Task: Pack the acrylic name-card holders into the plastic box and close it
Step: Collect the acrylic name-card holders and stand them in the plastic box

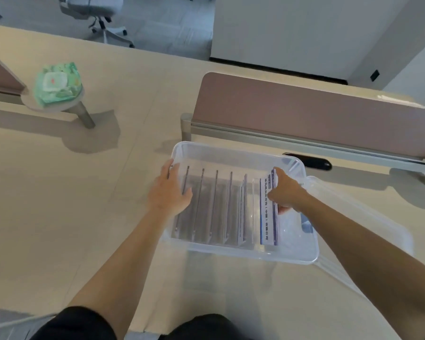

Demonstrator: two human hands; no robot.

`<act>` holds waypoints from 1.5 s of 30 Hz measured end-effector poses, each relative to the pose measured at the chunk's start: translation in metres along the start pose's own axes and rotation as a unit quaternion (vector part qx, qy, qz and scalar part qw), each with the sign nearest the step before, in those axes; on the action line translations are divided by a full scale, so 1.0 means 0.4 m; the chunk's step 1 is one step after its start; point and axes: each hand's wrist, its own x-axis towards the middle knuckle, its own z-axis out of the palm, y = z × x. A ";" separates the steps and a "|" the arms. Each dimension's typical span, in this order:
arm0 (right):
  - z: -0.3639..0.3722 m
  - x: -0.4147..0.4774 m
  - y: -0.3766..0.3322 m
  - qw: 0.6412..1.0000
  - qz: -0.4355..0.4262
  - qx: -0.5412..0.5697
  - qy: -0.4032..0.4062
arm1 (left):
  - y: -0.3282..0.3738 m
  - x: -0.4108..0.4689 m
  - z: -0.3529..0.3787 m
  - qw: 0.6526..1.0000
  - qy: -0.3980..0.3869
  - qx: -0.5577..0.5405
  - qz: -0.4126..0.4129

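Observation:
A clear plastic box (241,252) stands on the desk in front of me. Several acrylic name-card holders (215,204) stand upright inside it in a row. My left hand (169,190) lies flat, fingers together, against the leftmost holder at the box's left wall. My right hand (286,190) grips the rightmost holder (269,217), which carries a white card with blue edges and dark print. The box's clear lid (363,217) lies on the desk to the right, partly under the box and my right forearm.
A pink desk divider (317,114) on a grey rail stands right behind the box, with a dark cable slot (312,161) beside it. A green tissue pack (57,85) sits on a small round stand at the far left. An office chair (101,18) is on the floor beyond.

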 end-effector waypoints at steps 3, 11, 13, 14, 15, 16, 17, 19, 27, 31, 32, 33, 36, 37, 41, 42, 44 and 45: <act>0.042 0.065 0.039 0.999 -0.003 -0.036 -0.004 | -0.006 0.003 0.004 1.000 -0.010 0.010 -0.011; 0.075 0.125 0.075 0.993 -0.011 -0.111 -0.029 | 0.010 -0.003 -0.003 0.994 -0.034 0.102 0.016; 0.071 0.125 0.081 0.994 -0.024 -0.101 -0.041 | 0.007 -0.001 -0.001 0.993 -0.036 0.111 0.017; 0.065 0.119 0.082 0.994 -0.034 -0.092 -0.049 | 0.007 -0.001 -0.001 0.993 -0.035 0.113 0.018; 0.059 0.110 0.084 0.993 -0.047 -0.088 -0.059 | 0.006 -0.001 0.000 0.992 -0.035 0.116 0.020; 0.054 0.097 0.087 0.991 -0.059 -0.091 -0.074 | 0.006 -0.001 0.002 0.992 -0.034 0.122 0.023; 0.049 0.078 0.089 0.987 -0.072 -0.102 -0.096 | 0.007 0.000 0.004 0.991 -0.033 0.128 0.025; 0.041 0.045 0.095 0.972 -0.089 -0.151 -0.154 | 0.008 0.003 0.008 0.989 -0.034 0.139 0.028; 0.059 0.018 0.108 0.939 -0.095 -0.255 -0.209 | 0.012 0.001 0.011 0.991 -0.024 0.131 -0.006; 0.061 0.009 0.101 0.940 -0.105 -0.239 -0.218 | 0.008 0.003 0.016 0.990 -0.020 0.131 -0.042; 0.063 0.006 0.098 0.941 -0.107 -0.233 -0.221 | 0.005 0.003 0.018 0.990 -0.021 0.134 -0.039; 0.065 0.003 0.095 0.942 -0.108 -0.229 -0.221 | 0.003 0.004 0.020 0.990 -0.020 0.135 -0.035; 0.068 0.002 0.088 0.943 -0.108 -0.226 -0.219 | 0.004 0.006 0.020 0.991 -0.017 0.128 -0.033; 0.069 0.000 0.085 0.943 -0.108 -0.225 -0.219 | 0.005 0.005 0.020 0.991 -0.016 0.127 -0.032; 0.074 -0.007 0.077 0.943 -0.109 -0.223 -0.221 | 0.006 0.005 0.020 0.992 -0.015 0.125 -0.027; 0.078 -0.009 0.074 0.943 -0.110 -0.223 -0.220 | 0.003 0.003 0.019 0.992 -0.016 0.124 -0.028; 0.082 -0.009 0.070 0.943 -0.110 -0.225 -0.218 | 0.002 0.003 0.019 0.992 -0.018 0.124 -0.029; 0.082 -0.009 0.069 0.943 -0.109 -0.227 -0.217 | 0.004 0.003 0.020 0.992 -0.018 0.124 -0.029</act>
